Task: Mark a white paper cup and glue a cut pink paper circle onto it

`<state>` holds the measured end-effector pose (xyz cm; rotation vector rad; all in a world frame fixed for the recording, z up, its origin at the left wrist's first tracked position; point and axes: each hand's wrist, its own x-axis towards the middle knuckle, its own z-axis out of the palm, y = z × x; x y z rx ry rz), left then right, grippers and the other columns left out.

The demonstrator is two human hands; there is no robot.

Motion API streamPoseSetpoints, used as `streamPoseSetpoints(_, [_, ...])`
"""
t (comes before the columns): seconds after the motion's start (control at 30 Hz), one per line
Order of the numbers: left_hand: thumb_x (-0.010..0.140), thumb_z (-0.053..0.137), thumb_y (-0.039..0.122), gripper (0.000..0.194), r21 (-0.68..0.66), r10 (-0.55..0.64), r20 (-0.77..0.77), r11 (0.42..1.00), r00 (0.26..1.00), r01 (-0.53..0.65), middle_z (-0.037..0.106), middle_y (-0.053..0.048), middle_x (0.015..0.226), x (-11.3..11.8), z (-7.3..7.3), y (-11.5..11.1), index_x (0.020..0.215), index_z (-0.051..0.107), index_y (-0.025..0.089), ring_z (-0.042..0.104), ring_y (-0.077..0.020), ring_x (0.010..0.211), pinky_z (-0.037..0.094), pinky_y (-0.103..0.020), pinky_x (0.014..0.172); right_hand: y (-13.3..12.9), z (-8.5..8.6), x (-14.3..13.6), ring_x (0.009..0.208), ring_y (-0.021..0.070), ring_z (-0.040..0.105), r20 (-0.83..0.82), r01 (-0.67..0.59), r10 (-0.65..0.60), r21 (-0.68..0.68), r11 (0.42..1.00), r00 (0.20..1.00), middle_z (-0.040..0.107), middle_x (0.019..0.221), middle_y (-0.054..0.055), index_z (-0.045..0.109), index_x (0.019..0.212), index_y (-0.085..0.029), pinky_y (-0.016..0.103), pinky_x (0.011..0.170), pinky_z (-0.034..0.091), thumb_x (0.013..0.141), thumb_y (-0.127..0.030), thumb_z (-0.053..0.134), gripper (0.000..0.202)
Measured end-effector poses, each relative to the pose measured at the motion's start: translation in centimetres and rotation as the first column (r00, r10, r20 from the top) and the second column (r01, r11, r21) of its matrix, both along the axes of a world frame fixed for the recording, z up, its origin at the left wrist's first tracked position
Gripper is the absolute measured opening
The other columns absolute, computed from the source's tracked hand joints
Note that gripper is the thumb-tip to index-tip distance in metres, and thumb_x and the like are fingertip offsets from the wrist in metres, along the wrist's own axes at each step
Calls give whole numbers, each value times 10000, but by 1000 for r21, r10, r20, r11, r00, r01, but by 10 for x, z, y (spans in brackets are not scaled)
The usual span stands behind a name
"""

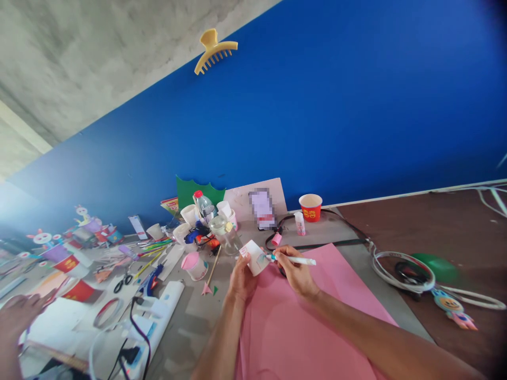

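Note:
My left hand (241, 281) is closed around a small white paper cup (257, 258), held tilted above the desk. Teal strokes and a small pink print show on the cup's side. In my right hand (296, 274) a white marker (303, 260) is pinched, its teal tip end pointing left at the cup. Whether the tip touches the cup I cannot tell. Beneath both hands lies a large pink sheet (301, 322). Left of the cup stands a clear jar (226, 237), and a cup with a pink top (194, 265) is nearby.
A red paper cup (310, 209), a glue stick (300, 224) and a phone (262, 210) stand at the back. Scissors (123, 283), a power strip (168, 306) and craft pieces crowd the left. Another person's hand (26, 311) is far left. Cable coils (404, 272) lie right.

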<state>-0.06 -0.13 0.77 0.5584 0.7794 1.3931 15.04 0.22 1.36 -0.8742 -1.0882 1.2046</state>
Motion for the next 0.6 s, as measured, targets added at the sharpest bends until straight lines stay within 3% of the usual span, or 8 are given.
streamPoseSetpoints(0.6, [656,783,303,594,11,0,-6,1000,1000,0,719,-126,1024,-1,-2,0,1197,617,125,645,-324,1050,472,-417,953,0,0,-1,476,112,366,-24,-12,12,-17,1000,1000,453,513,-41,559,634,-206,244,458,281,736,-486,610,302])
